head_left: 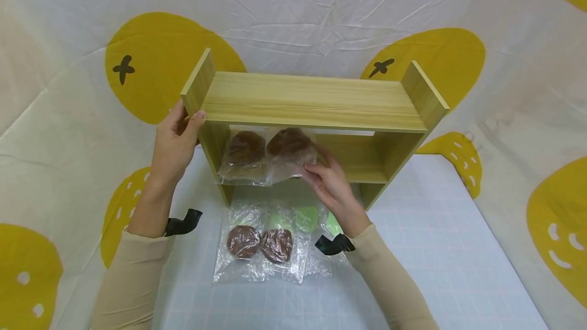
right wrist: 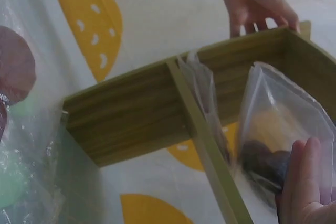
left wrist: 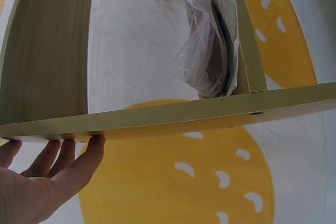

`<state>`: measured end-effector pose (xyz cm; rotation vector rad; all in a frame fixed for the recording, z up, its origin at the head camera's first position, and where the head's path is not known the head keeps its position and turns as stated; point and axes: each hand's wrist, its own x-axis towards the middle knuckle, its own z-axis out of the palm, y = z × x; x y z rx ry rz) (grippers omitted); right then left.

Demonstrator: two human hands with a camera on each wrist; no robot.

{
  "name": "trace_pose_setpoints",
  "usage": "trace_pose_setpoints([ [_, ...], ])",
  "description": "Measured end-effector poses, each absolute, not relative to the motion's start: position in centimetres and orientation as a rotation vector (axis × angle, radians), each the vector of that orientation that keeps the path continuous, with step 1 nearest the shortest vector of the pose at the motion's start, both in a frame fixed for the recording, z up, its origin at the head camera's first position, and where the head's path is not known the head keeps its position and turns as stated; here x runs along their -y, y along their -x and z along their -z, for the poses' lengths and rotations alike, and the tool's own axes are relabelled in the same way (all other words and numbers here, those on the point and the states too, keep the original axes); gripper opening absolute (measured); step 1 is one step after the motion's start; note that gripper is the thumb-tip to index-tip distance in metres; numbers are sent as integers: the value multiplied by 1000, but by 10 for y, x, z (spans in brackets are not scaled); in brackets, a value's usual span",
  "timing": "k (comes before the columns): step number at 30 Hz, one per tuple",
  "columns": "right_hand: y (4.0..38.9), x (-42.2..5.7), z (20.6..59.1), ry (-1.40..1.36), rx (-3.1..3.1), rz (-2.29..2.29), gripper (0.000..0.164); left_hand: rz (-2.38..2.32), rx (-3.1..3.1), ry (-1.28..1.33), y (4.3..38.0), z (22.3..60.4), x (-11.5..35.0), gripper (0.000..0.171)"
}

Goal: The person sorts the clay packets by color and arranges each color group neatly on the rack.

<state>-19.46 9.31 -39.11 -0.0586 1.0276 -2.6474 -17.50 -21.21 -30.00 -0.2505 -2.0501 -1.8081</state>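
My left hand (head_left: pixel 176 139) rests its fingertips on the outer face of the left side panel of a small wooden shelf (head_left: pixel 302 97), its thumb near the front edge. At the middle tier my right hand (head_left: pixel 331 180) pinches the right edge of a clear plastic bag (head_left: pixel 290 150) holding a dark brown, round, bun-like piece. Beside it, against the left panel, a second clear bag (head_left: pixel 246 153) with a similar brown piece stands on the tier. In the right wrist view the right hand's fingers (right wrist: pixel 307 174) lie against the bag, thumb hidden.
In front of the shelf, on the pale checked tabletop (head_left: pixel 257 307), lie more clear bags (head_left: pixel 275 264), two with brown pieces and others showing green rounds (head_left: pixel 306 218). White cloth with yellow shapes (head_left: pixel 174 60) hangs behind and at both sides.
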Motion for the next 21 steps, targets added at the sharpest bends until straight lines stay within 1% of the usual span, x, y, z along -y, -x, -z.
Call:
trace_pose_setpoints([
  [5,202,-90,393,22,-1036,2640,76,1791,2065,254,176,301,211,45],
  [9,202,-93,395,59,-1086,2582,76,1804,2057,253,175,301,211,46],
  [16,196,-106,395,147,-1299,2438,71,1829,2041,250,175,301,212,46],
  [21,189,-116,396,183,-1313,2427,67,1856,2018,271,176,301,212,46],
])
